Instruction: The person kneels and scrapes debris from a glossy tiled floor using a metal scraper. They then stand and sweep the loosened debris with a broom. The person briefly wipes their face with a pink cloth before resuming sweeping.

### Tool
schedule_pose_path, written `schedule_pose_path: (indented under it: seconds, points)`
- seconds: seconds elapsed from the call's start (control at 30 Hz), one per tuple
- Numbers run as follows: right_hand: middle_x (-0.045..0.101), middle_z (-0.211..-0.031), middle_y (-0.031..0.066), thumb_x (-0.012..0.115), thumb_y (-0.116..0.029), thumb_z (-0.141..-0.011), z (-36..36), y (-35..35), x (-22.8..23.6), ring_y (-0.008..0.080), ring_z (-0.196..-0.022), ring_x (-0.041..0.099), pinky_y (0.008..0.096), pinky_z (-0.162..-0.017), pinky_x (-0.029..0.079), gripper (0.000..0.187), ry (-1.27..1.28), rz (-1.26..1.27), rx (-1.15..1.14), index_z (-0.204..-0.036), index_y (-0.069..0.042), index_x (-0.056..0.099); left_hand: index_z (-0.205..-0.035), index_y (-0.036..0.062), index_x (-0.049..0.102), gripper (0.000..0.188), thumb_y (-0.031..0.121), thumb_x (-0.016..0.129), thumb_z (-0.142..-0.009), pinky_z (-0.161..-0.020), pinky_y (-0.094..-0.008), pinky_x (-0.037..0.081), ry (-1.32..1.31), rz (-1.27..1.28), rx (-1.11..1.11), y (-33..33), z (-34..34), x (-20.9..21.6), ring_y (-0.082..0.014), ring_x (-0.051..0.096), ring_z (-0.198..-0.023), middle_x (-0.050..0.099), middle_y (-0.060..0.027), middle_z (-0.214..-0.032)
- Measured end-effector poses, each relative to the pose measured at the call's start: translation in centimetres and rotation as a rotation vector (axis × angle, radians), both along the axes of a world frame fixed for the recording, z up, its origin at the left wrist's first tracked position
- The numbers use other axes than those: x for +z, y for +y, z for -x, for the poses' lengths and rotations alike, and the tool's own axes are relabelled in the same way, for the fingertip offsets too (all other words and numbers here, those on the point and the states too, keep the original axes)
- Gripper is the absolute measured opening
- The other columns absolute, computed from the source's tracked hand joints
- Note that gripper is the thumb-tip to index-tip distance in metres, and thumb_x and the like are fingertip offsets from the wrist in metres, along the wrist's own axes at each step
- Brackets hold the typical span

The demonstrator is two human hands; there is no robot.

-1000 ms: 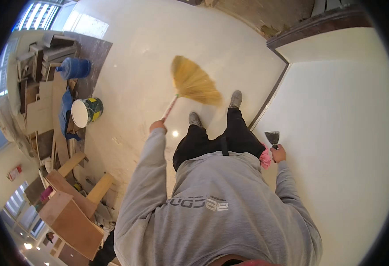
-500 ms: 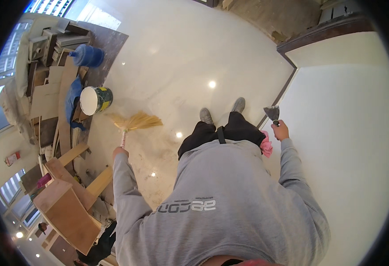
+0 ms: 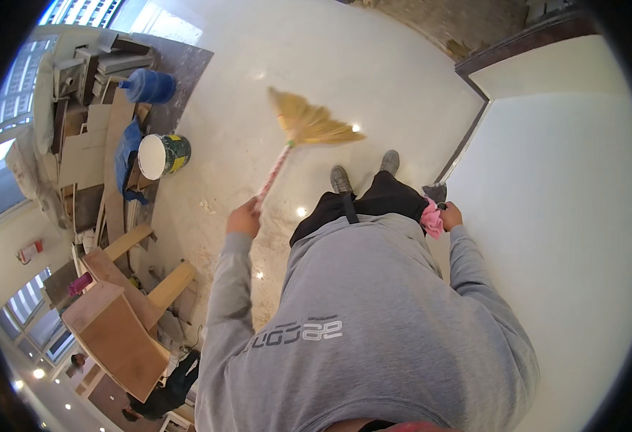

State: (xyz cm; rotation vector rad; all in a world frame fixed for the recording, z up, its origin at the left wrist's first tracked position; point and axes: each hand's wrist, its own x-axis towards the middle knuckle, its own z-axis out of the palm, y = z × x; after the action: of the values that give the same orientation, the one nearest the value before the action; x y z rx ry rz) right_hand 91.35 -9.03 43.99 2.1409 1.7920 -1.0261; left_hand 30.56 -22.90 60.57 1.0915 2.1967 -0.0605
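- At nine to ten o'clock from you lies a heap of brown wooden boards and offcuts point(image 3: 107, 288), with a white-lidded green paint bucket point(image 3: 163, 155) and a blue plastic water jug point(image 3: 148, 86) beyond it. A wide stroke to that side could catch the bucket or drag rubble back over the glossy pale stone floor point(image 3: 373, 65).
- Your left hand point(image 3: 244, 217) is clenched round the red-and-white handle of the straw broom point(image 3: 309, 126), whose yellow bristle head sits at twelve o'clock, ahead of your grey shoes point(image 3: 363, 171). Held one-handed near the handle's end, it may twist or skip over the dust.
- Your right hand point(image 3: 450, 214) at two o'clock is closed on a dark-bladed scraper point(image 3: 435, 193), with a pink cloth point(image 3: 431, 219) beside it. The blade hangs close to the white wall point(image 3: 568, 216) and could score it.
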Motion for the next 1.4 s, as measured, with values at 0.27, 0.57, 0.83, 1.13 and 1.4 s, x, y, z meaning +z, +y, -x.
schedule_pose_path:
  seconds: [0.27,0.57,0.83,1.13,1.4]
  points:
    - [0.059,-0.062,0.0099,0.065,-0.024,-0.080,-2.6,4.2,6.3,0.0188,-0.044,0.055,0.0346,-0.043,0.044,0.028,0.138,0.158,-0.349,-0.096,-0.002,0.058,-0.134,0.0296,0.052,0.045,0.021,0.053,-0.090,-0.085,-0.0424,0.052,0.045,0.253,-0.377,15.6,-14.2,-11.2,-0.0298,0.065,-0.099,0.067,-0.0117,-0.108]
    - [0.063,-0.068,0.0144,0.065,-0.029,-0.078,-15.3,-0.1,4.8,0.0252,-0.049,0.060,0.0388,-0.050,0.048,0.038,-0.005,0.177,-0.449,-0.100,0.001,0.057,-0.130,0.0286,0.056,0.048,0.015,0.054,-0.084,-0.094,-0.0402,0.048,0.082,0.451,-0.233,15.2,-13.7,-16.5,-0.0265,0.061,-0.111,0.064,-0.0082,-0.118]
    - [0.057,-0.057,0.0108,0.064,-0.025,-0.081,-17.4,5.2,-0.8,0.0222,-0.043,0.056,0.0385,-0.038,0.042,0.027,0.080,0.383,-0.355,-0.089,0.000,0.056,-0.121,0.0177,0.063,0.037,0.014,0.055,-0.085,-0.096,-0.0396,0.047,0.252,0.603,-0.050,6.0,-3.5,-9.9,-0.0280,0.059,-0.113,0.063,-0.0116,-0.119]
    - [0.066,-0.071,0.0170,0.063,-0.029,-0.077,0.6,23.3,2.8,0.0280,-0.059,0.066,0.0391,-0.057,0.051,0.033,0.213,0.071,0.084,-0.094,-0.001,0.061,-0.121,0.0175,0.063,0.036,0.016,0.055,-0.085,-0.088,-0.0419,0.050,0.511,0.431,0.286,-2.3,-1.4,6.1,-0.0322,0.063,-0.103,0.066,-0.0139,-0.112]
    - [0.060,-0.088,0.0101,0.052,-0.013,-0.084,13.6,28.1,10.7,0.0274,-0.084,0.063,0.0412,-0.066,0.050,0.020,-0.019,-0.561,0.761,-0.104,-0.014,0.059,-0.128,0.0176,0.059,0.042,0.020,0.053,-0.086,-0.079,-0.0428,0.052,0.587,0.304,0.335,-7.5,-1.4,6.1,-0.0331,0.066,-0.090,0.069,-0.0147,-0.100]
